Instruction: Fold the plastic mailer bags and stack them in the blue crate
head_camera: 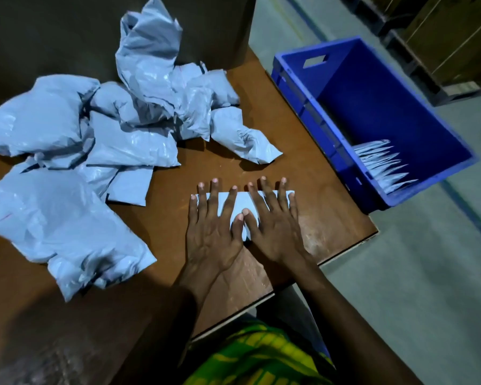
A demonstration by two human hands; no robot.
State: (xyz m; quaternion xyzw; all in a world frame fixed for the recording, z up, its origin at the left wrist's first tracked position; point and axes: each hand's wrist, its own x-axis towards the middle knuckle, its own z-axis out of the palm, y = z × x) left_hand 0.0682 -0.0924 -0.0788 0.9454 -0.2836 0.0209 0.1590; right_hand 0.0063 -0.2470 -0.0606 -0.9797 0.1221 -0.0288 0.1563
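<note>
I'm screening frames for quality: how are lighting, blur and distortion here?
Head view: bright light on the folded mailer, the left hand and the right hand; the table darkens into shadow at lower left; the blue crate and the bags in it look smeared; wide-angle bending toward the edges.

Centre frame: left hand (210, 232) and right hand (272, 229) are lying flat side by side, fingers spread and thumbs touching, pressing a folded mailer bag (240, 200) onto the brown table (233, 170). Left half: crumpled grey bags (95, 134) are lying heaped. Upper right: blue crate (297, 101) is holding a row of folded bags (383, 165).
</note>
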